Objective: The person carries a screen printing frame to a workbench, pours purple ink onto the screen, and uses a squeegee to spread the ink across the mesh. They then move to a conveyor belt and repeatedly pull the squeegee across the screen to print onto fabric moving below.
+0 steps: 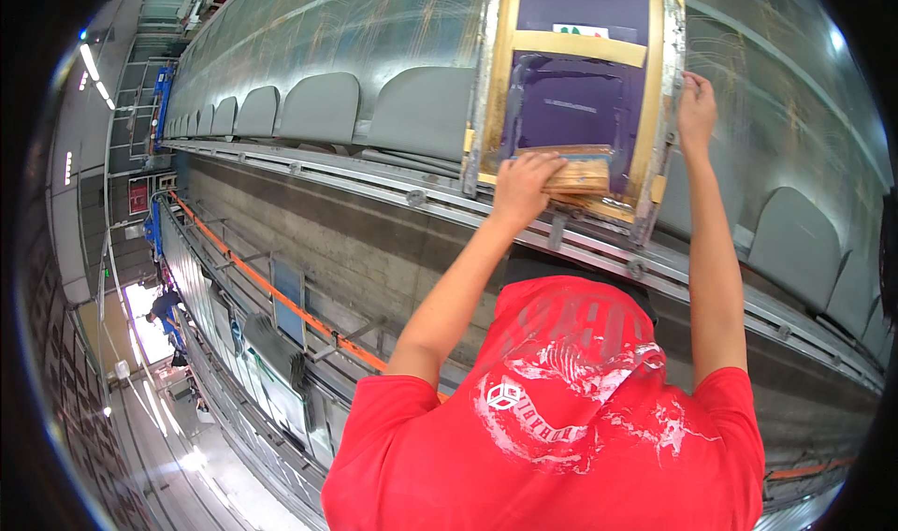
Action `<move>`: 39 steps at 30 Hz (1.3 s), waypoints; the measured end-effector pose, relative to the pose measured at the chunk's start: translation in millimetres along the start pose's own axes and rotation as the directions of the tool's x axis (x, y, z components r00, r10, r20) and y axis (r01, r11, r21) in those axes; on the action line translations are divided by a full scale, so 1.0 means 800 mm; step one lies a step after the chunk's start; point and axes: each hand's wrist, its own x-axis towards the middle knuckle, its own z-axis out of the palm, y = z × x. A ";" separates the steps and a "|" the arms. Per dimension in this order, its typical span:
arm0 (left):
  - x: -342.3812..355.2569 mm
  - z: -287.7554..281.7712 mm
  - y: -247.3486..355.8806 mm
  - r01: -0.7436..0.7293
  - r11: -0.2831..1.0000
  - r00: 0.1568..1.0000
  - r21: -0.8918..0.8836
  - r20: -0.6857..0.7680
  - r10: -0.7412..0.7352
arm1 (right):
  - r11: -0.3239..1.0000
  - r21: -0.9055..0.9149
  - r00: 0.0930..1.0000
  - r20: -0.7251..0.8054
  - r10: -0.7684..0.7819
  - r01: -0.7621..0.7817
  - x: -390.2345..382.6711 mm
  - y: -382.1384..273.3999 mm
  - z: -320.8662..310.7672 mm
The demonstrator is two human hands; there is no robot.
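My left hand (530,183) grips a wide squeegee with a wooden handle (582,177), lying across the lower part of a screen frame (480,82). Its purple mesh (577,101) is bordered and crossed by yellow tape, with a dark wet smear around the lower section. My right hand (697,101) holds the frame's right side, fingers curled at the metal edge. Beneath the frame is a long printing table (402,26) carrying a row of grey cut pieces (318,108), some on either side of the frame.
A metal rail (365,180) runs along the table's near edge. Across the aisle (393,260), an orange rail (271,288) fronts another long table with stacked pieces (271,372). A co-worker in dark blue (166,316) is at the far left. Blue machinery (161,101) stands at the table's distant end.
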 end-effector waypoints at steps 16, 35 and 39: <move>-0.014 -0.012 0.014 -0.019 0.988 1.000 0.153 0.004 0.019 | 0.969 -0.060 0.970 0.026 0.241 -0.239 -0.016 0.010 -0.007; 0.183 0.000 -0.043 -0.119 0.983 0.992 0.138 -0.015 0.122 | 0.958 -0.050 0.958 0.036 0.285 -0.283 -0.013 0.011 0.006; 0.078 0.001 -0.027 -0.182 0.962 0.983 0.202 0.058 0.174 | 0.955 -0.096 0.960 -0.029 0.278 -0.280 -0.013 0.019 0.008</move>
